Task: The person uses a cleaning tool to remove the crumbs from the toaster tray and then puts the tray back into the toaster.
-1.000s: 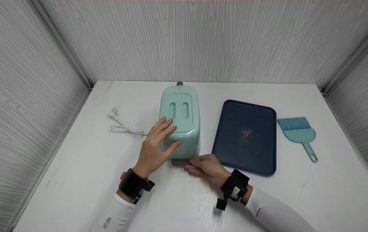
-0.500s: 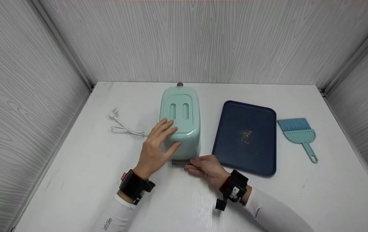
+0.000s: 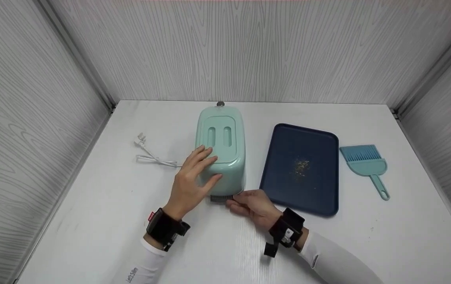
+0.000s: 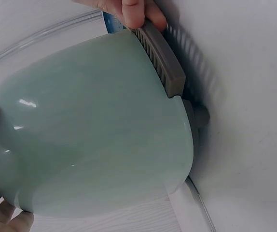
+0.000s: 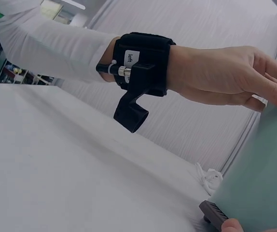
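Observation:
A mint-green toaster (image 3: 231,179) stands on the white table, with two slots recessed in the cover (image 3: 219,152) on its top. My left hand (image 3: 188,187) rests on its near end, fingers spread over the top edge and thumb on the end wall. From the bottom of that end a grey ribbed crumb tray (image 3: 218,199) sticks out a little; the left wrist view shows its ridged front (image 4: 163,60) close against the housing. My right hand (image 3: 259,207) pinches the tray's right end. How much tray lies inside the toaster is hidden.
Right of the toaster lies a dark blue tray (image 3: 288,189) with a scatter of brown crumbs (image 3: 301,167). Beyond it is a teal hand brush (image 3: 367,163). A white cord with a plug (image 3: 154,159) lies at the left. Grey wood-grain panels (image 3: 233,51) enclose the table.

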A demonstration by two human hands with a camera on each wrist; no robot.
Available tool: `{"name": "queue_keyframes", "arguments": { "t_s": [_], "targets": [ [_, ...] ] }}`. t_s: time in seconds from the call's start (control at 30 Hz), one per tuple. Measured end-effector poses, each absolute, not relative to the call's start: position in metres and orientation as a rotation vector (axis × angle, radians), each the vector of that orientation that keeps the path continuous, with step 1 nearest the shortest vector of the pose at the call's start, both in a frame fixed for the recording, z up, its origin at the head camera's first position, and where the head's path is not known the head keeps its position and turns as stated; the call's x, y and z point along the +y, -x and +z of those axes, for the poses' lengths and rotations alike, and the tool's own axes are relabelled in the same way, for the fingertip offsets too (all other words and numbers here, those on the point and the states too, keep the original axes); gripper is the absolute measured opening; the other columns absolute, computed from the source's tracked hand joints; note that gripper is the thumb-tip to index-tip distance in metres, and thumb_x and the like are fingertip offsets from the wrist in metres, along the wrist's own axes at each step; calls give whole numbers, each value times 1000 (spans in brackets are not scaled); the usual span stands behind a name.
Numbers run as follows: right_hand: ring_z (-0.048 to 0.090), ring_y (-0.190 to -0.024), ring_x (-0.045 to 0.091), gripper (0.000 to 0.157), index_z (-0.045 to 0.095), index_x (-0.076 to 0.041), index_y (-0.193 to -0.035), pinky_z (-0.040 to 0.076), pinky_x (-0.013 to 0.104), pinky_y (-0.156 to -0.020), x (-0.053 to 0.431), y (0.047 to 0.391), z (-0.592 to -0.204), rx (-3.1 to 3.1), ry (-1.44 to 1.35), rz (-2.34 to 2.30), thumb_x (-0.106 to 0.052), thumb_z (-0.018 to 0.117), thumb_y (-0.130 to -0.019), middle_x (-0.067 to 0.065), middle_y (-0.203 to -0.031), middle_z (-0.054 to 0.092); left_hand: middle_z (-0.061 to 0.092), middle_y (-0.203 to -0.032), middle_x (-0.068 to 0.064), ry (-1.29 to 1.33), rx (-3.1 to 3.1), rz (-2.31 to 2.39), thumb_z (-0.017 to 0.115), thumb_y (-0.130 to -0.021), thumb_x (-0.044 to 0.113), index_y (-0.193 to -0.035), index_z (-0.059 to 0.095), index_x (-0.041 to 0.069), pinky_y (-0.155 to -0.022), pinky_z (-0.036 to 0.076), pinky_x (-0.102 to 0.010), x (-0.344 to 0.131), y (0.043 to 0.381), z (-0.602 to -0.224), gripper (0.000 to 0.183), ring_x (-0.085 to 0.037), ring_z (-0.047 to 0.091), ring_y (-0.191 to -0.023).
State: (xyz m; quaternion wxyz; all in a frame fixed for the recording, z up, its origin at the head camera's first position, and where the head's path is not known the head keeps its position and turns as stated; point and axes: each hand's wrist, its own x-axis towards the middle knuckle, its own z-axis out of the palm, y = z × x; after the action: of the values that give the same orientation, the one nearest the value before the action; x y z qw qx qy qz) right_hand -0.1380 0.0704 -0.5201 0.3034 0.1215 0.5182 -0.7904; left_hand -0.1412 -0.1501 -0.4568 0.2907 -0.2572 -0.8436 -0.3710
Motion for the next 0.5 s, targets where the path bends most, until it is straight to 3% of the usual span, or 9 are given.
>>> {"name": "queue_keyframes", "arguments": {
  "t_s": [0.23,0.5],
  "targets": [
    [76,-92,21,36,57,20,-127,65,28,-85,76,131,-522,1513,-200,-2055,1,67,-98,20,-99,76,60,-146,-8,683,-2258,-1007,83,-90,24,-131,70,7,-120,44,-37,-150,141,-457,46,-27,45,-145],
    [75,-94,24,56,39,12,-140,66,33,-84,83,126,-523,1679,-123,-2022,0,70,-95,20,-104,74,60,-146,-10,689,-2246,-1012,84,-89,23,-131,69,7,-119,44,-39,-150,142,-458,47,-29,46,-145]
  ]
}}
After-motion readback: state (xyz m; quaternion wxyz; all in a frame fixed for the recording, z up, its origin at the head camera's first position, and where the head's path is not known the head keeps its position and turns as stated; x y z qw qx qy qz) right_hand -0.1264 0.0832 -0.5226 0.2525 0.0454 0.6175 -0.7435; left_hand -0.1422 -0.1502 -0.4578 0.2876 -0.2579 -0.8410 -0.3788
